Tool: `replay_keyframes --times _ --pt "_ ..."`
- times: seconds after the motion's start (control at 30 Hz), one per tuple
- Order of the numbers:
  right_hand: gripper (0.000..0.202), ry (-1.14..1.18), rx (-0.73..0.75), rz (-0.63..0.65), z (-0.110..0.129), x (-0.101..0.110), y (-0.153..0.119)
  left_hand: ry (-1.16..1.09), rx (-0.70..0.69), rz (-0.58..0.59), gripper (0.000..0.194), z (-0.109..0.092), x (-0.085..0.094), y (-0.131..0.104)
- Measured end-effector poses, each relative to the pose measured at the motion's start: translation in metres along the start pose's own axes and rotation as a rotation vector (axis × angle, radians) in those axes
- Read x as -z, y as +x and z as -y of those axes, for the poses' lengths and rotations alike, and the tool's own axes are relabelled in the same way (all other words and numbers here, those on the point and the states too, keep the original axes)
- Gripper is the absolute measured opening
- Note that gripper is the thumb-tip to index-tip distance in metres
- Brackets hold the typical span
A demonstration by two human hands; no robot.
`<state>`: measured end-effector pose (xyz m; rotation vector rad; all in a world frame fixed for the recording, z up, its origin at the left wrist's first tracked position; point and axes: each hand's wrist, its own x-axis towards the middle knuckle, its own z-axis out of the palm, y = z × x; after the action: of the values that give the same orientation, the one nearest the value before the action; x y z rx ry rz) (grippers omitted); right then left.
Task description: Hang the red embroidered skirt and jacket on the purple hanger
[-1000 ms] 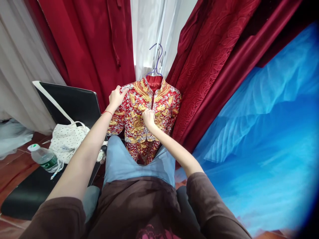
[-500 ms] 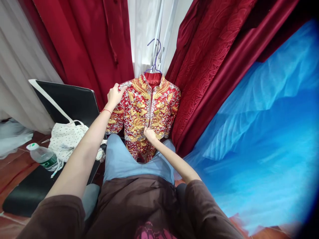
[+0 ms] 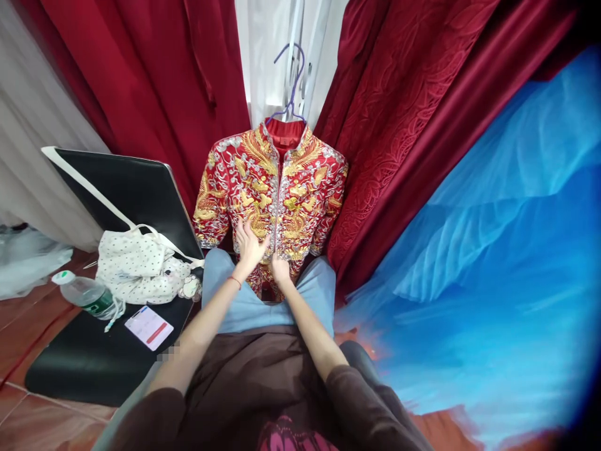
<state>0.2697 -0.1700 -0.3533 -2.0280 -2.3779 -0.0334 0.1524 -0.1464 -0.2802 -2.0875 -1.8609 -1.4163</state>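
Observation:
A red jacket with gold and silver embroidery hangs upright before my knees on a purple hanger. Its stand collar is parted at the top, and the two front edges meet lower down. My left hand lies over the jacket's lower front, fingers spread and touching the embroidery. Beside it, my right hand is closed at the bottom of the front edge; the fingertips are hidden. More embroidered red cloth shows below the jacket, between my legs.
To the left, a black chair carries a dotted white bag, a water bottle and a flat pale rectangular thing. Red curtains hang behind. A blue tulle skirt spreads at the right.
My left hand has come down from the jacket's shoulder to its lower front. My right hand has moved slightly lower along the front edge. The flat pale thing is now uncovered.

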Motion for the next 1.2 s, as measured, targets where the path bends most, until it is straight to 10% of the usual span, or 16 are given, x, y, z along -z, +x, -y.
replay_keyframes --times 0.23,0.43,0.83,0.97,1.2 --pt "0.035 0.287 -0.159 -0.058 0.020 -0.027 -0.024 -0.068 0.385 0.225 0.040 0.026 -0.055 -0.072" --pt "0.026 0.378 -0.222 -0.080 0.019 -0.029 -0.029 -0.003 0.211 0.448 0.029 0.044 -0.036 -0.060" --pt "0.020 0.541 -0.491 -0.238 -0.051 -0.002 -0.053 0.066 0.337 0.430 0.023 0.086 0.011 -0.049" --pt "0.016 0.632 -0.324 -0.319 -0.049 0.055 -0.031 0.134 0.254 0.259 0.035 0.071 0.013 -0.002" --pt "0.025 0.357 0.050 -0.785 -0.073 0.244 0.048 0.112 -0.064 0.004 0.066 -0.009 0.044 0.120"
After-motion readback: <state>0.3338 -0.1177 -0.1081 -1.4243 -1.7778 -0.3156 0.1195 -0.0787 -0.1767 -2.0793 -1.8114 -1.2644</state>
